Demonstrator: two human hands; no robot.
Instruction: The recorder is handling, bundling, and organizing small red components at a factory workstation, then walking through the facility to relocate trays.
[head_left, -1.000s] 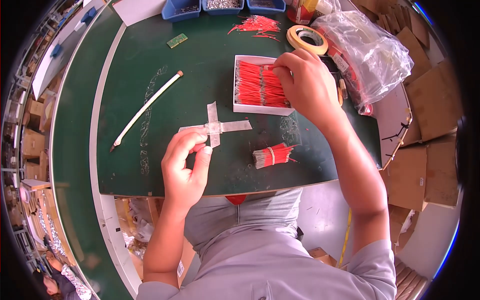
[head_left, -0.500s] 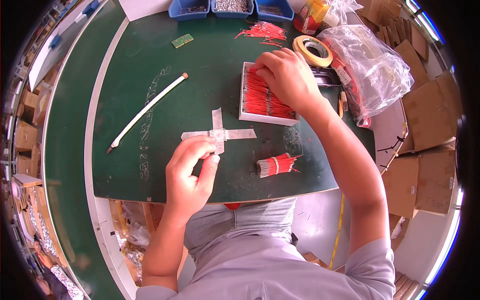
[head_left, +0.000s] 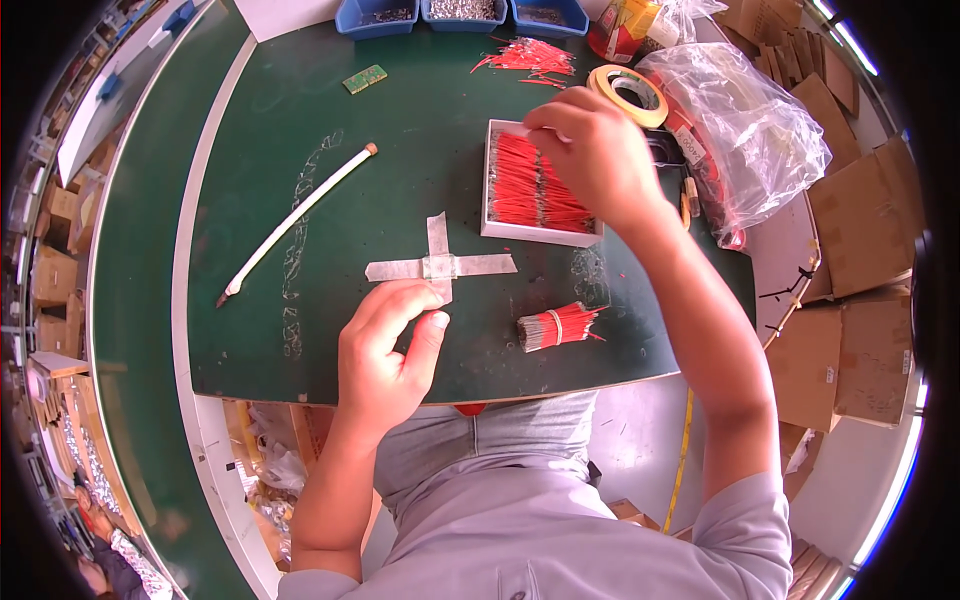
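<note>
Head view. Through the head camera I look down on a green counter (head_left: 240,130), with both of the person's hands over it.

Left hand (head_left: 385,345): located at the near arm of a tape cross (head_left: 398,270), which lies flat on the counter with a small clear piece at its centre. The fingers are curled and the thumb tip is close to the index fingertip. I cannot tell whether anything is pinched between them.

Right hand (head_left: 600,150): located over the far right part of a white box (head_left: 543,234). The fingers are bent inward, with the fingertips near the far edge of the box. The fingertips are blurred, so I cannot tell whether they grip a wire.

Red wires (head_left: 535,190): laid side by side inside the white box, to the right of the tape cross and beyond it; the right hand hides some of the box.

Banded bundle (head_left: 558,328): red wires with grey ends, tied by a pale band, lying on the counter nearer to the person than the box.

Surrounding items: I find a white rod (head_left: 300,215) with a brown tip lying diagonally at the left, a green circuit board (head_left: 365,79) beyond it, and three blue bins (head_left: 462,27) along the far side. A loose wire pile (head_left: 530,56) lies in front of the bins. A tape roll (head_left: 652,112) sits just beside the right hand, and a clear plastic bag (head_left: 750,120) stands farther right.
</note>
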